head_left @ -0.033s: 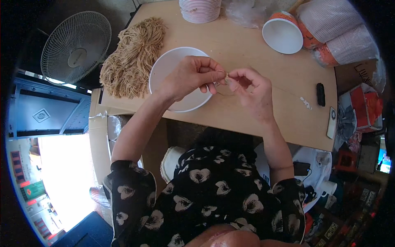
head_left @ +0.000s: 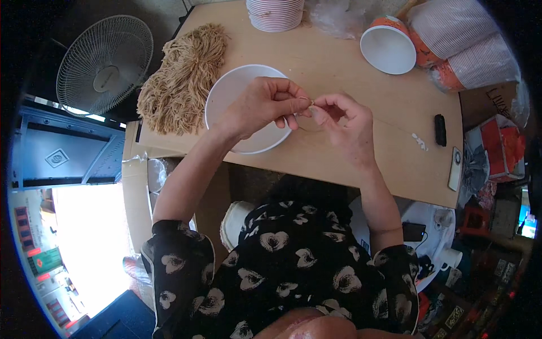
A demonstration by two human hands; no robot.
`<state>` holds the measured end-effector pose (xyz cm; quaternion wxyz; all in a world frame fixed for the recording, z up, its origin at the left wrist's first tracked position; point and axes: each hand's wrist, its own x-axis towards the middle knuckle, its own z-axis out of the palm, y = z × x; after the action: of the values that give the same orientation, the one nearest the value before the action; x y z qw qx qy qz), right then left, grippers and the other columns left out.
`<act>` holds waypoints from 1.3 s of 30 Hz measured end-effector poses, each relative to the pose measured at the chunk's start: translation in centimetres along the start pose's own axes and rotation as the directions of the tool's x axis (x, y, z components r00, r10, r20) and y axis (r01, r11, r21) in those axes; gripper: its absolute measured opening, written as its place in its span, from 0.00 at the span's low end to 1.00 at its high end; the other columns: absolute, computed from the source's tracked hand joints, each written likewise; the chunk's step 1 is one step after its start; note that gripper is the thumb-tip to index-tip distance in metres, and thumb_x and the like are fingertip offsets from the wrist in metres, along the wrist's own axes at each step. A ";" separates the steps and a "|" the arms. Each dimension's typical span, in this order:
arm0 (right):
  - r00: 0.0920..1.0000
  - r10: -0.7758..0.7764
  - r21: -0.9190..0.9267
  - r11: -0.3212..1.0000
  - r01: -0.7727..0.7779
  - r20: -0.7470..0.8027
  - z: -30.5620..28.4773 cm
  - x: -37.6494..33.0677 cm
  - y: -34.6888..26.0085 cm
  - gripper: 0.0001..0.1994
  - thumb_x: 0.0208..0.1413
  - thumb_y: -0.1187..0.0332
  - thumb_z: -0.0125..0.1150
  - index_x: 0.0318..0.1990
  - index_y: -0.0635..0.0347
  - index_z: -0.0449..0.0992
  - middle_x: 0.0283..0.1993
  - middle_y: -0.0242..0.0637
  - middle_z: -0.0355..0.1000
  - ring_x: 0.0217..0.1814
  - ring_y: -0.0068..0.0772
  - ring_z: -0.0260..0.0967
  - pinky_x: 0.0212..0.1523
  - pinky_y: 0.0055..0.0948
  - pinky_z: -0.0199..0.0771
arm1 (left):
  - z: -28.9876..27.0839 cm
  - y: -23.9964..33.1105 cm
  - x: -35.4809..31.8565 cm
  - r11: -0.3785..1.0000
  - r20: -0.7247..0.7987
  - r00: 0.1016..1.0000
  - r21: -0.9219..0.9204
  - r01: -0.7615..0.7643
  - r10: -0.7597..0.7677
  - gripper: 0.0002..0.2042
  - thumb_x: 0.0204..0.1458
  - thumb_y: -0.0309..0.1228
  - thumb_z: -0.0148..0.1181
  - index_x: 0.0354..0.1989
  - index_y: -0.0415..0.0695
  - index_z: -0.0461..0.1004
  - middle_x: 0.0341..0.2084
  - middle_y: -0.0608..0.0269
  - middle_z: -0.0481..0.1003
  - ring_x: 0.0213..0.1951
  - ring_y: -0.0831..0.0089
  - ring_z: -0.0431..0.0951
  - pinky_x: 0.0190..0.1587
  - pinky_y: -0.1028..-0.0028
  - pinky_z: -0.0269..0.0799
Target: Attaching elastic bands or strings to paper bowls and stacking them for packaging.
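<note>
Both hands meet over the right rim of a white bowl [head_left: 248,144], their fingertips nearly touching. Thumb and index finger of my left hand [head_left: 265,107] pinch a thin tan strand. From the other side my right hand [head_left: 347,121] pinches the same strand, its thumb and index finger closed. The strand is tiny and mostly hidden by the fingertips. Left of the bowl lies a thick bundle of tan strands [head_left: 189,79], gathered near its middle. My left wrist passes over the bowl's near left part and covers some of it.
Stacked paper bowls [head_left: 274,14] stand at the table's far edge. An orange and white paper tub [head_left: 388,48] lies tipped beside bagged tubs [head_left: 480,62]. Small white bits [head_left: 419,141], a black object [head_left: 440,130] and a white remote-like object [head_left: 454,168] lie at right. A fan [head_left: 105,65] stands left.
</note>
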<state>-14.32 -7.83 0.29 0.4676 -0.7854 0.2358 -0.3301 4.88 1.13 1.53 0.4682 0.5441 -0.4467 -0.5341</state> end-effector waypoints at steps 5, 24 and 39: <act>1.000 0.005 0.098 0.995 -0.005 0.003 0.1 0.3 0.2 0.03 0.58 0.75 0.64 0.37 0.66 0.79 0.35 0.33 0.76 0.34 0.20 0.75 0.36 0.20 0.74 | 0.3 0.5 0.0 0.997 -0.001 1.000 -0.082 -0.001 0.001 0.10 0.60 0.28 0.61 0.43 0.33 0.75 0.34 0.56 0.82 0.29 0.79 0.82 0.30 0.83 0.77; 0.994 0.058 0.177 0.983 -0.041 -0.089 1.1 0.0 1.7 0.06 0.61 0.71 0.64 0.37 0.66 0.79 0.32 0.28 0.75 0.33 0.15 0.68 0.36 0.19 0.70 | 0.0 -0.6 0.3 0.986 -0.026 1.000 -0.165 -0.006 0.001 0.10 0.60 0.30 0.63 0.44 0.36 0.76 0.37 0.57 0.82 0.33 0.79 0.81 0.37 0.82 0.78; 0.972 -0.132 0.019 0.990 0.138 -0.193 1.9 -0.1 1.2 0.06 0.60 0.71 0.65 0.35 0.66 0.79 0.31 0.28 0.74 0.32 0.14 0.67 0.34 0.18 0.68 | 0.2 -1.0 0.5 0.977 -0.064 0.998 -0.214 -0.023 0.009 0.10 0.61 0.30 0.61 0.44 0.35 0.76 0.36 0.57 0.81 0.36 0.76 0.82 0.40 0.80 0.80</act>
<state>-13.11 -7.19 -1.46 0.4318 -0.7567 0.2204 -0.4387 4.72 0.84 0.42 0.5423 0.5033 -0.3760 -0.5579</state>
